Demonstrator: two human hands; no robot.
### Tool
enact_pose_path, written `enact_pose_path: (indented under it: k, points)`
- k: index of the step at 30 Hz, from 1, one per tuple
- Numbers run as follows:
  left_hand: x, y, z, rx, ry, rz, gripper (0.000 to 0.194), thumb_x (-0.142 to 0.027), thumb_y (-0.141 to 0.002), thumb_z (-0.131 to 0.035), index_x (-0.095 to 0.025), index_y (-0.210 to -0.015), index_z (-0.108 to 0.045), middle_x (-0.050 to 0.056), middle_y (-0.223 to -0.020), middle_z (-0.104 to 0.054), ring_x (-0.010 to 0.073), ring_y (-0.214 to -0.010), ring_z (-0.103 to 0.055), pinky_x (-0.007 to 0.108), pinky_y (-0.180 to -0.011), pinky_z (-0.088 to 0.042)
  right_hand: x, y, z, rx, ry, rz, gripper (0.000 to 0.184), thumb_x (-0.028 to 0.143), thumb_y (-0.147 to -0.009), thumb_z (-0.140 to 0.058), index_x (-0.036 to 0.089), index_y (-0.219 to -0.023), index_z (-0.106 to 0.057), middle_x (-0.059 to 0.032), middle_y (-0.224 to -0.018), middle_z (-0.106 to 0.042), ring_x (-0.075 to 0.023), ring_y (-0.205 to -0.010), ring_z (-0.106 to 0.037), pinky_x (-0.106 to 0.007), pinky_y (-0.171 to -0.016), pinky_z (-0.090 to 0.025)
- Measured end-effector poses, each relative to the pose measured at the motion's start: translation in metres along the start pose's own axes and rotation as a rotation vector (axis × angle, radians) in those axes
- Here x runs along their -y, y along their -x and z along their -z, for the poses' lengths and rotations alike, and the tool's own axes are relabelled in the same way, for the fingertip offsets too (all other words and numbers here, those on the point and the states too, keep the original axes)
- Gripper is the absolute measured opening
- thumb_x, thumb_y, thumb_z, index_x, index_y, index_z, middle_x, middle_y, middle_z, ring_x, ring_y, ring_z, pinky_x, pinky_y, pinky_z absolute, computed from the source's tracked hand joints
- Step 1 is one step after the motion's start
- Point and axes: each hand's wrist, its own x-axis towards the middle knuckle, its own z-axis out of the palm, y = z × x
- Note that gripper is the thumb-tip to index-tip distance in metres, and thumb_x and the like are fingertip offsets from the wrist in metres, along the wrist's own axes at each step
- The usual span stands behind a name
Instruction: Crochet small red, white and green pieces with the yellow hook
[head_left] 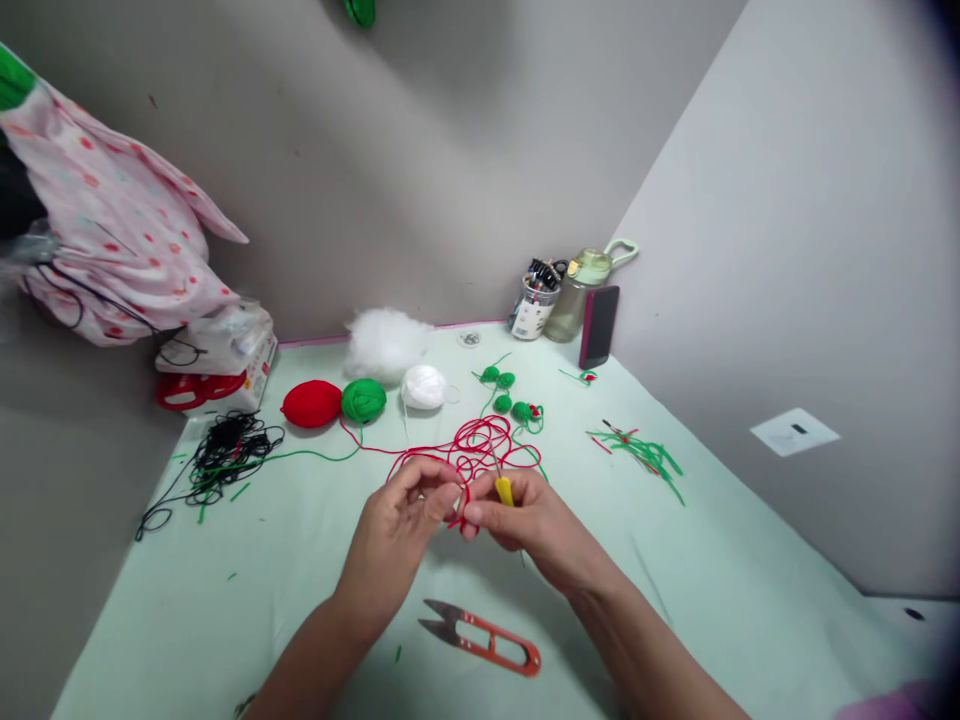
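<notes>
Over the middle of the table, my left hand (409, 520) pinches a strand of red yarn (480, 437) between thumb and fingertips. My right hand (529, 515) meets it there, its fingers closed round a crochet hook with a yellow grip (505, 490) whose thin metal shaft points up and away. Its thumb and fingertip also touch the red yarn. Loose loops of that yarn lie just beyond my hands and run left to a red yarn ball (313, 403). Thread snips with an orange handle (484, 640) lie on the table below my hands.
Behind lie a green yarn ball (364, 400), a white yarn ball (424, 387), white stuffing (386, 345) and small green crocheted pieces (504, 403). A black yarn tangle (229, 455) is left, green scraps (649, 452) right. A pen cup (534, 308), bottle (568, 305) and phone (599, 328) stand in the back corner.
</notes>
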Motion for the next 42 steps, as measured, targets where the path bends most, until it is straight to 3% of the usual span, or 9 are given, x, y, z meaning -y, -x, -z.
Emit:
enact_pose_path:
  k: [3,11,18,24,29,36,42]
  points:
    - [-0.001,0.000,0.000,0.076,0.022,0.057,0.018,-0.042,-0.086,-0.076,-0.024,-0.089,-0.077,0.003,-0.085,-0.080,0.0221,-0.082,-0.074,0.032,-0.079,-0.057,0.001,0.000,-0.001,-0.129,-0.024,0.038,0.032,0.046,-0.074,-0.088,0.018,-0.075,-0.072,0.0042,-0.059,-0.064,-0.0060,-0.048,-0.027,-0.026,-0.048,-0.017]
    - [-0.005,-0.001,-0.007,-0.060,0.066,0.172,0.007,-0.029,-0.068,-0.083,-0.023,-0.070,-0.083,0.002,-0.072,-0.081,0.0215,-0.072,-0.075,0.029,-0.071,-0.061,0.002,0.009,-0.012,-0.301,0.098,0.245,0.026,0.037,-0.075,-0.089,0.018,-0.068,-0.073,0.0040,-0.061,-0.060,-0.0094,-0.059,-0.042,-0.026,-0.057,-0.031]
    - [-0.003,-0.003,-0.010,0.017,0.107,0.164,0.009,-0.028,-0.072,-0.081,-0.021,-0.066,-0.080,0.001,-0.063,-0.076,0.0185,-0.064,-0.072,0.027,-0.067,-0.059,0.001,0.008,-0.016,-0.267,-0.063,0.244,0.021,0.035,-0.079,-0.085,0.021,-0.069,-0.074,0.0070,-0.056,-0.054,-0.0068,-0.050,-0.031,-0.025,-0.054,-0.032]
    - [0.003,0.001,-0.016,0.027,0.114,0.084,0.012,-0.029,-0.076,-0.080,-0.022,-0.070,-0.072,-0.002,-0.065,-0.071,0.0164,-0.068,-0.070,0.025,-0.070,-0.056,-0.002,0.008,-0.019,-0.325,-0.100,0.216,0.024,0.036,-0.075,-0.087,0.018,-0.069,-0.073,0.0059,-0.055,-0.055,-0.0053,-0.048,-0.031,-0.023,-0.047,-0.025]
    - [0.005,0.003,-0.018,-0.018,0.065,0.023,0.010,-0.031,-0.080,-0.078,-0.022,-0.076,-0.076,0.000,-0.072,-0.074,0.0177,-0.070,-0.069,0.027,-0.070,-0.056,-0.006,0.005,-0.018,-0.367,-0.200,0.139,0.034,0.043,-0.069,-0.091,0.017,-0.071,-0.069,0.0075,-0.053,-0.051,-0.0042,-0.046,-0.028,-0.022,-0.044,-0.019]
    - [0.007,0.004,-0.022,-0.101,0.051,-0.021,0.006,-0.027,-0.079,-0.078,-0.023,-0.076,-0.076,0.000,-0.078,-0.074,0.0180,-0.077,-0.068,0.027,-0.077,-0.054,-0.008,0.004,-0.021,-0.418,-0.113,0.211,0.030,0.042,-0.072,-0.090,0.018,-0.070,-0.071,0.0078,-0.053,-0.047,-0.0056,-0.050,-0.030,-0.022,-0.047,-0.023]
    - [0.006,0.006,-0.027,0.018,0.128,0.028,0.013,-0.028,-0.083,-0.074,-0.022,-0.074,-0.068,-0.002,-0.070,-0.068,0.0154,-0.068,-0.063,0.026,-0.070,-0.050,-0.009,0.007,-0.022,-0.455,-0.097,0.223,0.025,0.039,-0.075,-0.087,0.019,-0.072,-0.073,0.0074,-0.053,-0.048,-0.0064,-0.050,-0.032,-0.023,-0.048,-0.026]
